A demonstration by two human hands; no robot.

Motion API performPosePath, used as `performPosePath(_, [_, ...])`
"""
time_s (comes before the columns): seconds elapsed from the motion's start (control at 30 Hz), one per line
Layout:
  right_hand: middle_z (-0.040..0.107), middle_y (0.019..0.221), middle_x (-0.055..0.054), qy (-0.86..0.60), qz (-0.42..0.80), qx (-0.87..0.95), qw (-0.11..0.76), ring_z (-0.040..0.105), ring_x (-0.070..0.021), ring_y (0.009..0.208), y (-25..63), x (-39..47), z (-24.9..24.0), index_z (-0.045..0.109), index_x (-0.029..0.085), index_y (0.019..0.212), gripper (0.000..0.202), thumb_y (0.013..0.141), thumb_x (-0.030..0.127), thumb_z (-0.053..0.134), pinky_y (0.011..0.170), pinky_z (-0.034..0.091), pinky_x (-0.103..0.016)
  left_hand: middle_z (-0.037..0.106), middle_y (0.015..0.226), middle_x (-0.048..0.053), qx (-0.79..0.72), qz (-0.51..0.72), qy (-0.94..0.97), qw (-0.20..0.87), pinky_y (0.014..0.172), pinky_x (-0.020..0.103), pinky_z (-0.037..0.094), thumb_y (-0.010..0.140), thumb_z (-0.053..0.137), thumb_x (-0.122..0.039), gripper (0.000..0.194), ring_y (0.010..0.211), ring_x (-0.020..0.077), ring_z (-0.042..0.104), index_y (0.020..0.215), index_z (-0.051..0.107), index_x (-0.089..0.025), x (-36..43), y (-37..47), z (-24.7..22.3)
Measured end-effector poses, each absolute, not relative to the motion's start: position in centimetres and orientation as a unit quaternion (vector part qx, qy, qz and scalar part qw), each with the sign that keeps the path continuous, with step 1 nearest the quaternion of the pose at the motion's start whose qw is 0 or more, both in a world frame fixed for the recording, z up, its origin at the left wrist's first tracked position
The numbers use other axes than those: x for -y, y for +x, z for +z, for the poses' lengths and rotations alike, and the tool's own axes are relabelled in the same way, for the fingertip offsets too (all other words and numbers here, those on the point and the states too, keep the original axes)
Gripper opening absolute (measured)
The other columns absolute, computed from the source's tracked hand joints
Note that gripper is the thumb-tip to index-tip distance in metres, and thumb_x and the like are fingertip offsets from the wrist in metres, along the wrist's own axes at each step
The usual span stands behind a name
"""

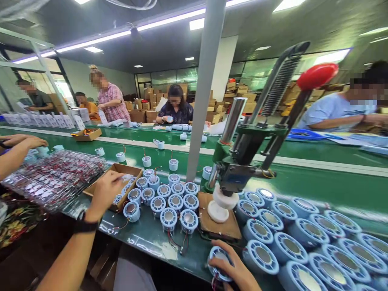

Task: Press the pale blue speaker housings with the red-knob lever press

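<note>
My right hand (235, 264) is wrapped round a light-blue round housing (220, 263) with a slotted rim, at the front edge of the bench. Wires hang below it. My left hand (106, 189), with a black band at its wrist, is over a cardboard box (138, 173) holding light-blue slotted rings (129, 186). Its fingers are pinched together; a pale bit shows at the tips, too unclear to name. Between my hands stand several similar housings (169, 218) with silver discs. A green hand press (239, 161) with a red knob rises behind my right hand, its white pad above a white round seat (218, 212).
Many more housings (291, 246) crowd the right side. At left lies a stack of wired parts (54, 173), with a co-worker's hands (27, 143) behind it. A green conveyor (145, 151) carries housings past a grey post (206, 89). Several people work across it.
</note>
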State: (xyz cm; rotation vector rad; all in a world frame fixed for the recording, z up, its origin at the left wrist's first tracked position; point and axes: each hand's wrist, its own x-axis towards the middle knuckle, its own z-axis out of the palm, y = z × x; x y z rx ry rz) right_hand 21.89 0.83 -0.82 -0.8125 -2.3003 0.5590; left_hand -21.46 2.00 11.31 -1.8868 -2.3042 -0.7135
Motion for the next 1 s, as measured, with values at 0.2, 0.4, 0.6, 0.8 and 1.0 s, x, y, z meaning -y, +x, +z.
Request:
performPosePath(0.2, [0.062, 0.132, -0.009, -0.383, 0.192, 0.788, 0.442, 0.063, -0.0224, 0.121, 19.3, 0.4, -2.9, 0.058, 0.026, 0.128, 0.046, 0.083, 0.016, 0.061, 0.100, 0.055, -0.032, 0.066, 0.089, 0.006, 0.410, -0.488, -0.768, 0.062, 0.078, 0.023, 0.057, 0.089, 0.049, -0.004, 0.031, 0.085, 0.0151, 0.067, 0.107, 0.068, -0.021, 2.9, -2.2, 4.7])
performPosePath(0.4, [0.063, 0.133, -0.007, -0.425, 0.131, 0.739, 0.505, 0.063, -0.0190, 0.122, 18.4, 0.7, -4.6, 0.046, 0.023, 0.140, 0.063, 0.079, 0.010, 0.056, 0.103, 0.052, -0.027, 0.064, 0.125, 0.017, 0.377, -0.419, -0.826, 0.005, 0.091, 0.040, 0.059, 0.078, 0.052, -0.005, 0.036, 0.113, 0.0268, 0.064, 0.109, 0.066, -0.018, 2.0, 3.0, 0.7])
performPosePath(0.6, [0.062, 0.136, -0.012, -0.434, 0.154, 0.736, 0.497, 0.064, -0.0214, 0.122, 18.4, 0.6, -4.4, 0.045, 0.017, 0.143, 0.070, 0.075, 0.010, 0.057, 0.101, 0.054, -0.028, 0.059, 0.142, 0.012, 0.435, -0.332, -0.821, -0.161, 0.103, 0.042, 0.054, 0.074, 0.059, -0.006, 0.024, 0.129, 0.0282, 0.056, 0.093, 0.062, -0.021, 1.5, 1.9, 1.4])
performPosePath(0.8, [0.060, 0.138, -0.014, -0.439, 0.195, 0.732, 0.483, 0.060, -0.0250, 0.127, 18.5, 0.5, -4.6, 0.049, 0.013, 0.140, 0.069, 0.071, 0.011, 0.056, 0.103, 0.053, -0.033, 0.066, 0.130, 0.011, 0.493, -0.333, -0.760, -0.262, 0.108, 0.049, 0.049, 0.072, 0.068, -0.010, 0.057, 0.122, 0.0290, 0.060, 0.127, 0.058, -0.023, 0.8, 2.6, 2.6])
performPosePath(1.0, [0.063, 0.134, -0.014, -0.444, 0.219, 0.727, 0.476, 0.063, -0.0249, 0.123, 18.7, 0.6, -4.4, 0.055, 0.014, 0.136, 0.065, 0.071, 0.010, 0.055, 0.102, 0.054, -0.034, 0.057, 0.138, 0.017, 0.589, -0.319, -0.694, -0.266, 0.113, 0.057, 0.041, 0.064, 0.075, -0.014, 0.089, 0.132, 0.0367, 0.051, 0.146, 0.043, -0.020, 1.1, 3.7, 1.9])
